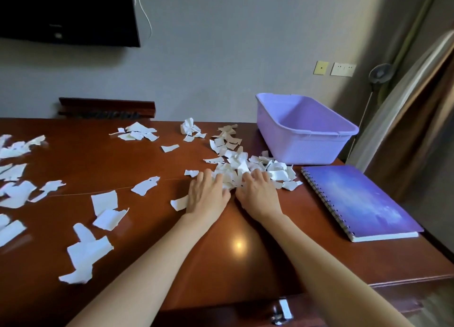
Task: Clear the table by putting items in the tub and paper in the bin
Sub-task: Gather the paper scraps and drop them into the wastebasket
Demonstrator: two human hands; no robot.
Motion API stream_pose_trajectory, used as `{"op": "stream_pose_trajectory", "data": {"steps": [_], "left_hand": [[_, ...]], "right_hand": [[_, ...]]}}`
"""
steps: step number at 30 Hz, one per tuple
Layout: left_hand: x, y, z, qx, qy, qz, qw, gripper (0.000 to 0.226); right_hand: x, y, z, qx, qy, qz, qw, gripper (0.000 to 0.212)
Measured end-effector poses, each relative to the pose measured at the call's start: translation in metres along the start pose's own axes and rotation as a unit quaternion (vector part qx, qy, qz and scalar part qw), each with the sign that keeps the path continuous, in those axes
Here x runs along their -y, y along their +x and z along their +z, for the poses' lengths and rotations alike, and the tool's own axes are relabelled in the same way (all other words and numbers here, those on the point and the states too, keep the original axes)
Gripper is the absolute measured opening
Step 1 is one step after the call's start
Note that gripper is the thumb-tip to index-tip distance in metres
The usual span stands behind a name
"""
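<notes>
A heap of torn white paper scraps (255, 167) lies on the brown wooden table (147, 159) in front of a lilac plastic tub (307, 140), which holds nothing that I can see. My left hand (208, 194) and my right hand (258, 191) lie side by side, palms down, on the near edge of that heap, their fingers resting on and partly dug into the scraps. A purple spiral notebook (358, 201) lies flat at the right of the table. No bin is in view.
More torn paper (88, 253) is strewn over the left half of the table, with a crumpled ball (189, 127) at the back. A dark screen (66, 12) hangs on the wall. A curtain (417, 120) and a standing fan (378, 76) are at the right.
</notes>
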State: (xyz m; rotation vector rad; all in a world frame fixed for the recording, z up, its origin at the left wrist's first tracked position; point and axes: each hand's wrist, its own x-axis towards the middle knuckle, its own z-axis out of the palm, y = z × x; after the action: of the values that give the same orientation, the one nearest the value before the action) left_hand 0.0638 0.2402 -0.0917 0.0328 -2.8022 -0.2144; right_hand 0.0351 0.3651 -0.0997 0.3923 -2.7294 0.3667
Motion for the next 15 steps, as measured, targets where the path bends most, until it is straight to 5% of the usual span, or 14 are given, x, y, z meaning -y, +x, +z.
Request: {"op": "stream_pose_trajectory", "data": {"steps": [7, 11, 15], "left_hand": [[-0.006, 0.007, 0.000, -0.005, 0.001, -0.014, 1.000, 0.030], [-0.005, 0.007, -0.003, -0.014, -0.037, -0.047, 0.998, 0.023], [0.000, 0.004, -0.012, -0.067, -0.106, -0.101, 0.987, 0.022]], "right_hand": [[0.001, 0.001, -0.007, -0.077, 0.031, -0.037, 0.996, 0.018], [-0.003, -0.002, -0.009, -0.031, 0.091, 0.025, 0.995, 0.014], [-0.006, 0.000, -0.016, -0.072, 0.209, 0.140, 0.965, 0.013]]}}
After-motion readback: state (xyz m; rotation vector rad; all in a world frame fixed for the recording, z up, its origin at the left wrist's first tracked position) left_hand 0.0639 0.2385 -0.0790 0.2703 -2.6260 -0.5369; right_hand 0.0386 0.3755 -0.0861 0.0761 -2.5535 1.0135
